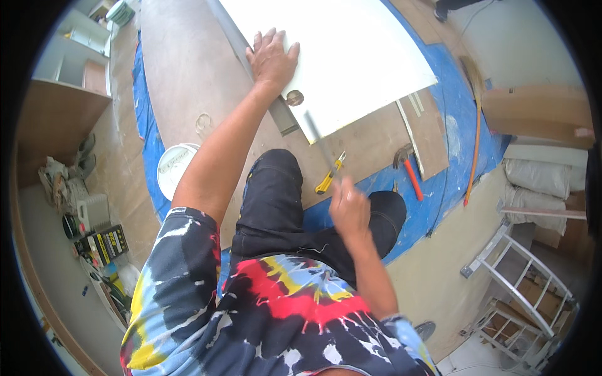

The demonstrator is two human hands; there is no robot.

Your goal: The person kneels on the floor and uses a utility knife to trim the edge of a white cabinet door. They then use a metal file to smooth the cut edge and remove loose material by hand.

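My left hand (271, 61) lies with spread fingers on a white board (367, 69), beside its left edge. A round hole (295, 98) in the board sits just below that hand. My right hand (351, 203) is closed on a long, narrow grey tool (320, 141), blurred, possibly a file, which points up-left toward the board's lower corner. Beneath the board are a dark strip (283, 119) and a plywood sheet (179, 75). A yellow utility knife (329, 175) lies left of my right hand, and a red-handled hammer (412, 175) is to its right.
A blue tarp (150, 156) runs under the plywood, with a white bucket (175, 169) at left. An orange-handled broom (473, 144), cardboard (536, 109) and an aluminium ladder (520, 276) are at right. Assorted supplies (94, 219) line the left. Another person's foot (442, 11) shows at top.
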